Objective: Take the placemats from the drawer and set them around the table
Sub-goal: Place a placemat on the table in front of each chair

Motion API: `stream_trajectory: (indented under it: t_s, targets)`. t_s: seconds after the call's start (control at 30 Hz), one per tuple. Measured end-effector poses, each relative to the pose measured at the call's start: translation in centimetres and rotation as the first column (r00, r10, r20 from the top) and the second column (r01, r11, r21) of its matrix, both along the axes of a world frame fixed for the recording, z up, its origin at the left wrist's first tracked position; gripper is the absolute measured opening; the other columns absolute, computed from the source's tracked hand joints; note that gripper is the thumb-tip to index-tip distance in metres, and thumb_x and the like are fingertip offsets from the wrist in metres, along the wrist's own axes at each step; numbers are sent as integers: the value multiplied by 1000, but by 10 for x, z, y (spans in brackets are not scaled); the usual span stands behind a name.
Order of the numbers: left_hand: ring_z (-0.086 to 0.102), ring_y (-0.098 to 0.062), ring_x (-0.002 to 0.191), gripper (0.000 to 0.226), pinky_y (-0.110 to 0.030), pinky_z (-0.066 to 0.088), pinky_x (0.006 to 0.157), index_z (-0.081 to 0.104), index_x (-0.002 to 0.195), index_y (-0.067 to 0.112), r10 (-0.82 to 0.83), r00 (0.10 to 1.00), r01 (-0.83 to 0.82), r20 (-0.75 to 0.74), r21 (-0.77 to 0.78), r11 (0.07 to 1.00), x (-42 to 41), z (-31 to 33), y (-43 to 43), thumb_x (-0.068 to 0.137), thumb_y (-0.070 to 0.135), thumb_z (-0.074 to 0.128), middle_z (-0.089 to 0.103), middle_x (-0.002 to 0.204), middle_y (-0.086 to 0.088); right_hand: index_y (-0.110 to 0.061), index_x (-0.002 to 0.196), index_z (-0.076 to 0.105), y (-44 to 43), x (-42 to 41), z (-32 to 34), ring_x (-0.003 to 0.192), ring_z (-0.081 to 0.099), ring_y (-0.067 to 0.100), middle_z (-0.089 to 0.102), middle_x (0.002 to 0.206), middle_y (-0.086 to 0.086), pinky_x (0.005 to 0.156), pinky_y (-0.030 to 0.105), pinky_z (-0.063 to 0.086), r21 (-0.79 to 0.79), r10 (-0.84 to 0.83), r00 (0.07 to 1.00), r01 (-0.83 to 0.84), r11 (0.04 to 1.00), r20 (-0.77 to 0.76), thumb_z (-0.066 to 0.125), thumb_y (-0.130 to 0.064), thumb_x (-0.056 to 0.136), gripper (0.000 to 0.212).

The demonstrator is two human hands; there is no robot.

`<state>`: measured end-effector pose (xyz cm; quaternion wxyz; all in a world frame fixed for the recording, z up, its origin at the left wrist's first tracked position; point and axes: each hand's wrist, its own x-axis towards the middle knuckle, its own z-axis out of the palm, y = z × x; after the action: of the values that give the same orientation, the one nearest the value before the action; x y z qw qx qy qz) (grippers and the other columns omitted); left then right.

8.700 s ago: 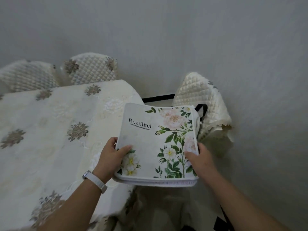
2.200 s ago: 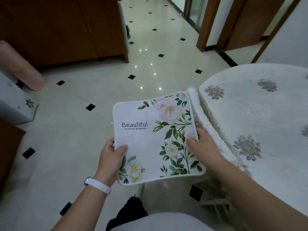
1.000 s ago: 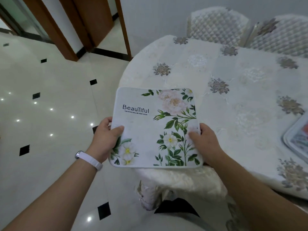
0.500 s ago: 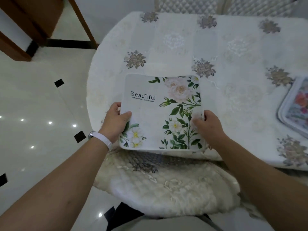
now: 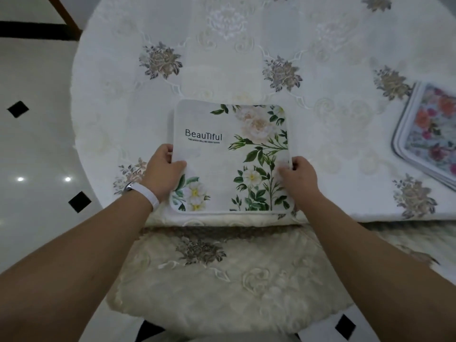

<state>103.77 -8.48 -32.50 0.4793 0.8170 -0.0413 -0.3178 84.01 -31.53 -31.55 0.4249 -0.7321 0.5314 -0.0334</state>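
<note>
The stack of floral placemats, its top one printed "Beautiful", is over the near edge of the cloth-covered bench. The left hand pinches its left edge, thumb on top. The right hand grips the right edge, fingers curled. Another flowered placemat lies well apart at the right.

The placemat looks matt and smooth, a soft printed sheet. The tablecloth under it is embroidered cloth with raised, lacy stitching. At 6 o'clock the chair cover is plush cream cloth. At 9 o'clock the floor tiles shine glossy.
</note>
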Motion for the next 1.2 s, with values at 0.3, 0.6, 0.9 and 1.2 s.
stream_trajectory:
  t_s: [0.3,0.6,0.9,1.2]
  targets:
    - [52,-24,97,35,-39,46,86,49,114,8,-21,900,-61,436,174,983,-1,-10,-3,81,12,62,50,113,-11,-5,131,47,-8,3,-15,109,51,29,47,126,16,85,33,40,-359,135,989,-147,921,-59,58,-11,84,49]
    - [44,-35,132,46,-45,37,108,56,128,4,-578,572,423,582,394,816,25,-30,-84,83,15,57,48,144,-18,-6,138,47,-13,99,-26,135,37,34,42,147,17,111,47,33,-457,622,743,-656,601,-250,54,-24,86,56]
    - [16,-26,149,50,-40,13,120,30,152,12,-733,427,488,529,548,679,56,-43,-143,104,26,31,24,161,-8,-18,154,20,-21,152,-58,150,8,24,15,163,3,119,44,4,-429,635,705,-702,568,-314,25,-38,104,55]
    - [4,-23,151,62,-43,6,120,13,156,19,-767,450,388,458,673,630,58,-48,-133,102,46,21,9,164,-5,-28,156,9,-26,149,-59,150,-1,22,3,164,-2,120,46,-1,-382,590,699,-715,586,-404,17,-54,98,64]
